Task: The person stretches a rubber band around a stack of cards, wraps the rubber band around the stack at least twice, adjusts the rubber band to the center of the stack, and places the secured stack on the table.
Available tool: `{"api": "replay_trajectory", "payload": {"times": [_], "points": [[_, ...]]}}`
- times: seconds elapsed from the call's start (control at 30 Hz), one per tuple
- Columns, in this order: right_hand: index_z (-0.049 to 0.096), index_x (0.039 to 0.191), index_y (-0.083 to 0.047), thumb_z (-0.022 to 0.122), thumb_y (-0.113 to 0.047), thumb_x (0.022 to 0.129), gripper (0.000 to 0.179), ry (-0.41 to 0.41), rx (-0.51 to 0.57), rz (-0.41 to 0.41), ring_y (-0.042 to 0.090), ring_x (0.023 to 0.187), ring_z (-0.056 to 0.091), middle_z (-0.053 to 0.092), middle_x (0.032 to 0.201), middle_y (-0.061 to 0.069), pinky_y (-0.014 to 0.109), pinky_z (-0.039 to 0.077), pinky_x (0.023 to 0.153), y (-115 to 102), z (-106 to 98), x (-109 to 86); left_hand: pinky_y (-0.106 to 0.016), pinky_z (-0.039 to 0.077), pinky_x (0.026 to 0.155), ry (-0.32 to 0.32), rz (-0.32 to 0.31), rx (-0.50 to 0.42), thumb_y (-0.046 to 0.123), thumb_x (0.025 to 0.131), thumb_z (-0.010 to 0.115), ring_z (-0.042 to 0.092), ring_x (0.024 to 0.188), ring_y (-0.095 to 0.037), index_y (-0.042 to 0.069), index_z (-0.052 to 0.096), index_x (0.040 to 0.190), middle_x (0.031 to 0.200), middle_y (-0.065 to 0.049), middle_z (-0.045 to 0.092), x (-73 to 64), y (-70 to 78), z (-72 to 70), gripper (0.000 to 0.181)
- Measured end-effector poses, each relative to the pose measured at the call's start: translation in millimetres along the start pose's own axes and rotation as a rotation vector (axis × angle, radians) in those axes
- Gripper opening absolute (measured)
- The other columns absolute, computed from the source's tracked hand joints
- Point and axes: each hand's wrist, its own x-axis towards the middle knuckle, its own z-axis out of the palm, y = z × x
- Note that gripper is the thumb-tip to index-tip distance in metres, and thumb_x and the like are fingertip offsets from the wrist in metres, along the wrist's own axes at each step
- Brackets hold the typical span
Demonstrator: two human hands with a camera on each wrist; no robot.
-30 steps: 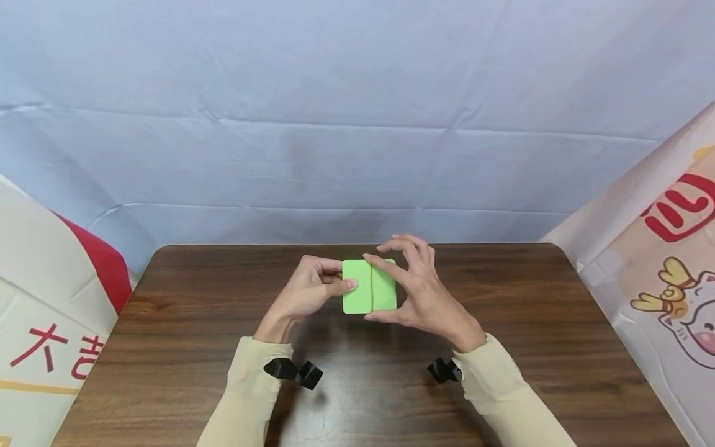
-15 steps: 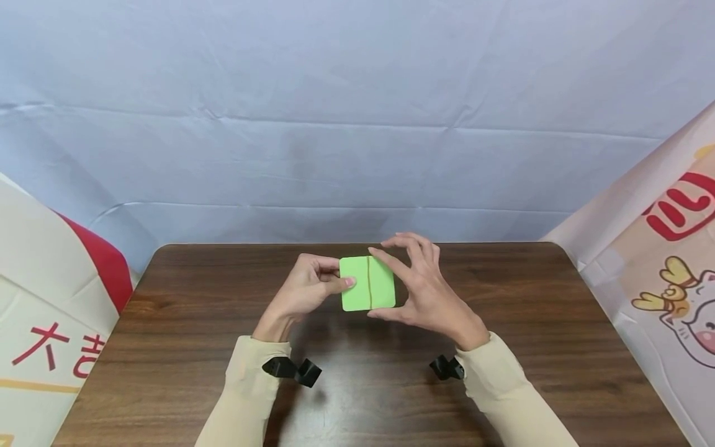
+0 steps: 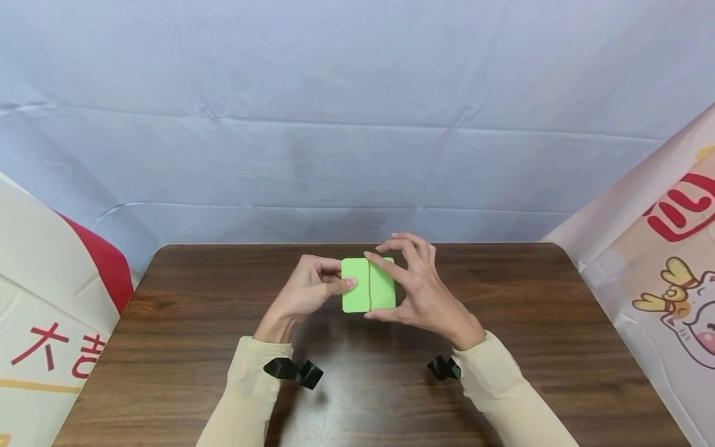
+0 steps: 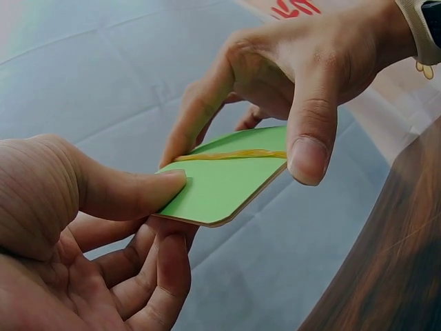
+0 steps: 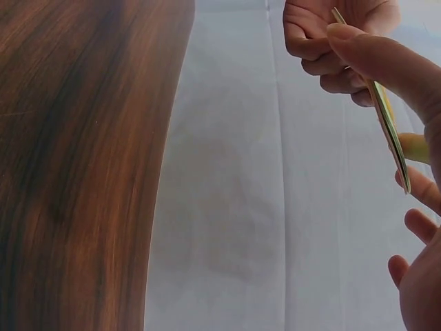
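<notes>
A thin green square card stack (image 3: 354, 299) with rounded corners is held up over the table. Around its middle runs a yellowish rubber band (image 3: 369, 287), seen in the left wrist view as a slightly twisted strip (image 4: 234, 156). My left hand (image 3: 307, 290) pinches the stack's left edge, thumb on top and fingers beneath. My right hand (image 3: 423, 290) spans the stack from the right. Its thumb and index finger are at opposite edges, right at the ends of the band, and its other fingers are raised and bent. Edge-on in the right wrist view, the green stack (image 5: 387, 131) looks layered.
The dark wooden table (image 3: 184, 347) lies below both hands. A pale cloth backdrop (image 3: 357, 155) hangs behind its far edge, and printed cloths (image 3: 665, 279) flank it. Black wrist-camera mounts (image 3: 293, 371) jut out from the sleeves.
The hands and green stack shifted slightly up and back down. The right hand's thumb and index finger moved a little right, then back left to the band's ends.
</notes>
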Motion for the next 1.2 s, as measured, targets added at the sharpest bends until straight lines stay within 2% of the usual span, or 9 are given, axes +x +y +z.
{"api": "replay_trajectory", "payload": {"times": [0.3, 0.63, 0.9, 1.2], "points": [[0.059, 0.143, -0.012, 0.098, -0.043, 0.061, 0.095, -0.009, 0.028, 0.017, 0.041, 0.136, 0.030, 0.049, 0.131, 0.011, 0.060, 0.022, 0.102, -2.1, 3.2, 1.4, -0.034, 0.059, 0.077, -0.013, 0.000, -0.024, -0.008, 0.090, 0.068, 0.074, 0.079, -0.019, -0.016, 0.069, 0.112, 0.094, -0.023, 0.074, -0.1, -1.4, 0.2, 0.024], [0.056, 0.146, -0.013, 0.097, -0.045, 0.062, 0.099, 0.017, 0.026, 0.014, 0.042, 0.136, 0.030, 0.049, 0.130, 0.010, 0.058, 0.022, 0.101, -3.9, 6.2, 3.3, -0.032, 0.059, 0.076, 0.030, -0.014, -0.058, -0.011, 0.089, 0.068, 0.074, 0.080, -0.018, -0.017, 0.069, 0.111, 0.095, -0.022, 0.074, 0.4, 0.1, 4.7, 0.023], [0.053, 0.148, -0.012, 0.096, -0.049, 0.061, 0.104, -0.008, -0.016, 0.023, 0.042, 0.137, 0.029, 0.047, 0.133, 0.012, 0.059, 0.021, 0.102, -5.4, 4.4, 3.8, -0.032, 0.059, 0.075, 0.040, -0.015, -0.014, -0.010, 0.088, 0.070, 0.073, 0.076, -0.018, -0.016, 0.070, 0.109, 0.088, -0.018, 0.074, 0.6, 3.2, 2.3, 0.022], [0.048, 0.149, -0.013, 0.100, -0.045, 0.055, 0.112, -0.035, -0.049, 0.068, 0.038, 0.136, 0.029, 0.044, 0.137, 0.011, 0.060, 0.021, 0.099, 2.0, -5.1, -3.4, -0.032, 0.057, 0.078, 0.060, -0.037, 0.048, -0.007, 0.087, 0.072, 0.072, 0.076, -0.016, -0.012, 0.072, 0.105, 0.085, -0.014, 0.072, -2.2, 5.6, -4.3, 0.018]]}}
